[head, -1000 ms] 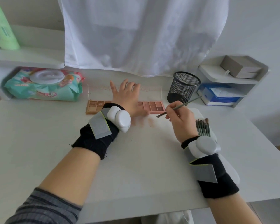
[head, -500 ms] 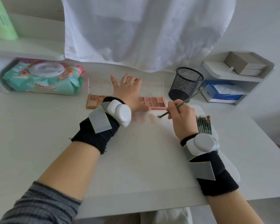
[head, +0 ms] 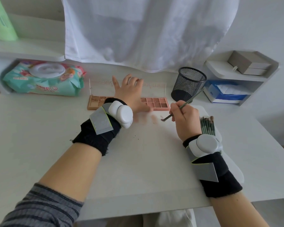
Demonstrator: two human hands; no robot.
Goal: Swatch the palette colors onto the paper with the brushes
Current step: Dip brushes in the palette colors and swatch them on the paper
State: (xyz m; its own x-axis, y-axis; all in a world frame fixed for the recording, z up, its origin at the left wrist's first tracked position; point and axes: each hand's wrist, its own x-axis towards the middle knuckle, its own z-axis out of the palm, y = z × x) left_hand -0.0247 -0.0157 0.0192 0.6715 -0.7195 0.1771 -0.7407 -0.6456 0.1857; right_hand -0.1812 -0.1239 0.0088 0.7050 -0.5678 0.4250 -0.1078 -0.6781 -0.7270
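Observation:
A long eyeshadow palette [head: 156,104] with pink and brown pans lies open at the far middle of the desk, its clear lid standing up behind it. My left hand [head: 129,92] rests flat on the palette's middle, fingers spread. My right hand [head: 185,118] pinches a thin green-handled brush [head: 184,106]. The brush tip touches the white paper [head: 146,153] just below the palette's right end, beside several faint pink swatches [head: 152,119]. A bundle of green brushes [head: 207,126] lies on the paper behind my right wrist.
A black mesh cup [head: 189,85] stands right of the palette. A pack of wet wipes [head: 44,78] lies at the far left. A shelf unit [head: 239,76] with boxes and tissues stands at the far right. White cloth [head: 146,30] hangs at the back.
My right hand has lowered the brush from above the palette's right end down to the paper, where its tip now touches. My left hand stays on the palette.

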